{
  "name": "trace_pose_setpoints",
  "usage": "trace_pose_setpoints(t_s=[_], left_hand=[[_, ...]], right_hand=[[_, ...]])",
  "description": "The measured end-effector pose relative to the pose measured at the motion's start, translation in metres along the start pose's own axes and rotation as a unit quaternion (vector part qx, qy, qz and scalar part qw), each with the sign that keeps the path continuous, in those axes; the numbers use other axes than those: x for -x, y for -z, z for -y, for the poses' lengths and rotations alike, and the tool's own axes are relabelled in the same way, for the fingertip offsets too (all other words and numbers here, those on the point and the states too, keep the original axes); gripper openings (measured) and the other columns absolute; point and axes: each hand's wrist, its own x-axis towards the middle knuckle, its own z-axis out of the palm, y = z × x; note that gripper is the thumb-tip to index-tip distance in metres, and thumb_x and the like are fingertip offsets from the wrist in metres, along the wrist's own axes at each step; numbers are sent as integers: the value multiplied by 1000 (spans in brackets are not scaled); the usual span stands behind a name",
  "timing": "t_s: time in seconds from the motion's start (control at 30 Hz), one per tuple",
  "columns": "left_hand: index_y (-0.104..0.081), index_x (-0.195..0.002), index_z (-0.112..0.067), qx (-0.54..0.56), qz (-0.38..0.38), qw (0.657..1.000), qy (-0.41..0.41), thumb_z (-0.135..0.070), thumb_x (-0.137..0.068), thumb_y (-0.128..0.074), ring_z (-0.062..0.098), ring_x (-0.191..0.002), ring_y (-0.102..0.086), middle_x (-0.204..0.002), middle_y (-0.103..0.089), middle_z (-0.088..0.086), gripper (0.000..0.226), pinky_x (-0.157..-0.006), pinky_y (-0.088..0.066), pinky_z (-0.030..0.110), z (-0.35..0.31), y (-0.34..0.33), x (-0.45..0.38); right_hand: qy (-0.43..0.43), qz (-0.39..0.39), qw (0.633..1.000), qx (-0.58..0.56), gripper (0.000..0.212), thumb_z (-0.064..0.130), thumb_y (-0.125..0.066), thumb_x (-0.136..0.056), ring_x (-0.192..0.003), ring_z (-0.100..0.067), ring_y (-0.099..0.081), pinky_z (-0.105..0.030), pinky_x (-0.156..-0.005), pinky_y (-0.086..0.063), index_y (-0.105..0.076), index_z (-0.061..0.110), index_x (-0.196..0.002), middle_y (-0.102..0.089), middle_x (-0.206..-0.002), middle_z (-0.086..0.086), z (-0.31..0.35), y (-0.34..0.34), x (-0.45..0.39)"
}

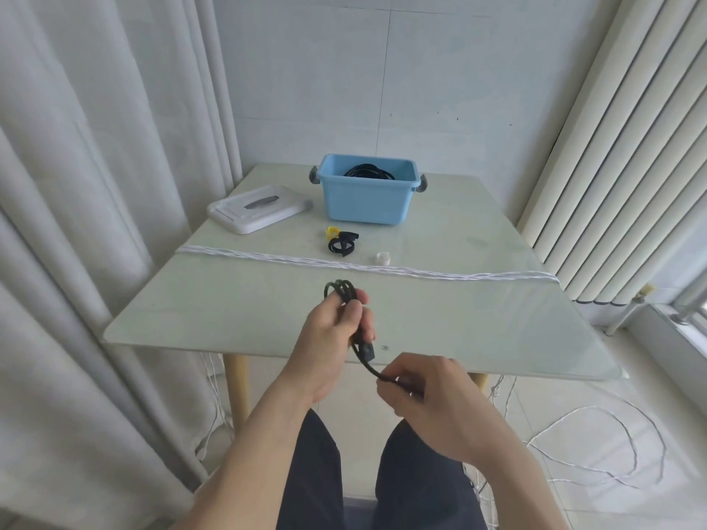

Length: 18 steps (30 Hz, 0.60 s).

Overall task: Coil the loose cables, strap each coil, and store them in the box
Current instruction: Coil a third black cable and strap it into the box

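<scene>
My left hand (333, 334) grips a folded black cable (341, 290) above the near part of the table, its loops sticking out past my fingers. The cable's tail runs down to my right hand (424, 399), which pinches it just off the table's front edge. A blue box (367, 202) stands at the back of the table with a black coil (368, 172) inside. In front of the box lie black straps (341, 244) and a yellow strap (332, 232). A white strap roll (383, 258) sits to their right.
The box's white lid (258, 209) lies at the back left. A long white cable (363, 266) stretches across the glass table (478, 319) from edge to edge and trails onto the floor at right. Curtains hang on the left, blinds on the right.
</scene>
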Motion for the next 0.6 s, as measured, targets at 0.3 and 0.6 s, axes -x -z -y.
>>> trace_pose_setpoints(t_s=[0.3,0.6], left_hand=[[-58,-106,0,-80,144,981,104,-17,-107,-40,18,-59,-48,-71,-57,2,25,-64,-44,28,2,-3,14],[-60,-76,-15,-8,242,955,170,-54,-102,-35,13,-45,-11,-49,-23,-7,53,-44,-14,25,-7,-2,17]], right_hand=[[50,-114,992,-34,16,27,-76,-86,-51,-12,-42,-18,-50,-37,-76,36,-72,-69,-70,19,-3,16,-11],[24,-143,981,-127,35,57,-77,-72,-89,-8,-66,-29,-74,-55,-74,31,-96,-69,-95,13,-23,5,-27]])
